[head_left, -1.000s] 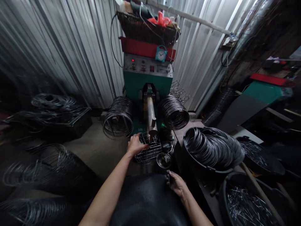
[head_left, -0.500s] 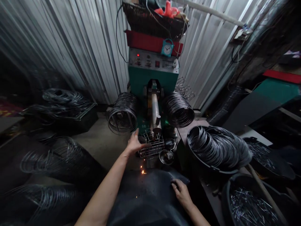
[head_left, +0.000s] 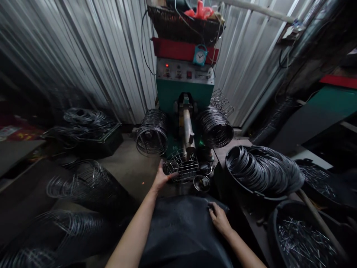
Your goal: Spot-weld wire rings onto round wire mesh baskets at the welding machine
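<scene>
Head view: the spark burst shrinks to one glowing speck (head_left: 143,182) against the grey floor (head_left: 125,160)
That suggests a weld contact is just over; the wire basket (head_left: 184,170) stays at the lower end of the metal arm (head_left: 188,124) on the green machine (head_left: 170,86), its left side gripped between the left hand's (head_left: 161,180) spread thumb and fingers, while the right hand (head_left: 220,219) curls its fingers at the edge of the black lap cover (head_left: 184,227), whether round anything I cannot tell; wire rings (head_left: 264,171) fill a tub to the right, and a corrugated metal wall (head_left: 111,56) backs the dim room
</scene>
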{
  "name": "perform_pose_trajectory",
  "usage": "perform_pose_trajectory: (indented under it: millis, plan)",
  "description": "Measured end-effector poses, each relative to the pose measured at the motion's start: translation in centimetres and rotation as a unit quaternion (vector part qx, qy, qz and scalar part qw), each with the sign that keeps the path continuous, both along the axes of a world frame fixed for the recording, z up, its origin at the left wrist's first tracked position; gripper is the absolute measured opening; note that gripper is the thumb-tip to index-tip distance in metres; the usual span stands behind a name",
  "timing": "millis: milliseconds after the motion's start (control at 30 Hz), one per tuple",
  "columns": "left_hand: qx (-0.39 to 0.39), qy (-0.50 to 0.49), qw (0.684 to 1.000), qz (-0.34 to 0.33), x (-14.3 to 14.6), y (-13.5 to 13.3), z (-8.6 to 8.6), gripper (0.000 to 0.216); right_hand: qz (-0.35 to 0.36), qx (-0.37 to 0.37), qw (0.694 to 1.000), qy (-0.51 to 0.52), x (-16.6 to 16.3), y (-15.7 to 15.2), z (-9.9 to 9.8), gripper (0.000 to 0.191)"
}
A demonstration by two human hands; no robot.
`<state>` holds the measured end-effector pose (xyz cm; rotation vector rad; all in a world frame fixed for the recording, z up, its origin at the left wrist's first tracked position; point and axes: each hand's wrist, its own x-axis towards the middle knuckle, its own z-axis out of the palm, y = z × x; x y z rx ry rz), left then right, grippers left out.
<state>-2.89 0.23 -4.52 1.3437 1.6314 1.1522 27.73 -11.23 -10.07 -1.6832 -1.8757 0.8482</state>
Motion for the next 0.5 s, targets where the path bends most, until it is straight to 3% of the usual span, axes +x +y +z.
perform_pose_trajectory:
  millis: [133, 200, 267, 367, 433, 500]
  plan:
    - [0.007, -0.038, 0.999, 0.022, -0.9, 0.4, 1.5, 0.079, 0.037, -0.087, 0.989, -0.117, 1.0, -0.2, 1.0, 0.053]
    - [0.011, -0.02, 1.0, 0.017, -1.0, 1.4, 2.5, 0.066, 0.048, -0.117, 0.976, -0.176, 1.5, -0.1, 1.5, 0.05]
    - [0.013, 0.013, 1.0, 0.008, -1.0, 2.8, 3.5, 0.061, 0.03, -0.122, 0.979, -0.163, 1.7, 0.5, 2.0, 0.036]
    - [0.018, 0.052, 0.998, -0.019, -0.8, 5.1, 4.7, 0.057, -0.008, -0.153, 0.988, 0.037, 1.4, 2.5, 3.3, 0.019]
    - [0.016, 0.074, 0.996, -0.048, -0.7, 6.5, 5.3, 0.052, -0.031, -0.189, 0.954, 0.233, 0.8, 4.5, 4.5, 0.026]
    - [0.008, 0.1, 0.992, -0.077, -0.6, 7.5, 5.6, 0.05, -0.057, -0.197, 0.898, 0.39, -0.2, 6.9, 6.0, 0.042]
